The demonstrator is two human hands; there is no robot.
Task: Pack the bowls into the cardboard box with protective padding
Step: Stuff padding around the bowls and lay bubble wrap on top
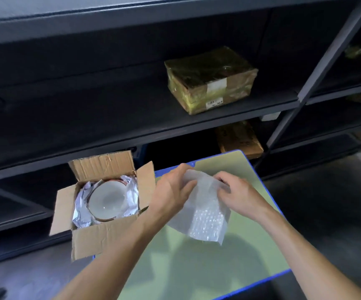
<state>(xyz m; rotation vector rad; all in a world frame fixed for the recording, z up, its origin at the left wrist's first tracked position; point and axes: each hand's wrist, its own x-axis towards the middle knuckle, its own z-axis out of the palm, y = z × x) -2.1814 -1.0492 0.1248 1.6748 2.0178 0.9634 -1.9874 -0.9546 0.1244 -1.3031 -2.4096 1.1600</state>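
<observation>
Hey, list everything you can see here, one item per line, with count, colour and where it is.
cardboard box: one, brown, open, at the table's left edge
bowl: one visible, white, brown rim, inside the cardboard box
padding: crumpled white sheets, around the bowl
bubble wrap: one sheet, clear-white, held above the table
table: one, pale green, blue edge, before the person
shelving: dark grey, behind the table
wrapped parcel: one, yellowish-brown, white labels, middle shelf
brown parcel: one, shelf below, partly behind the table
left hand: one, pinching the bubble wrap's top edge
right hand: one, pinching the same edge
</observation>
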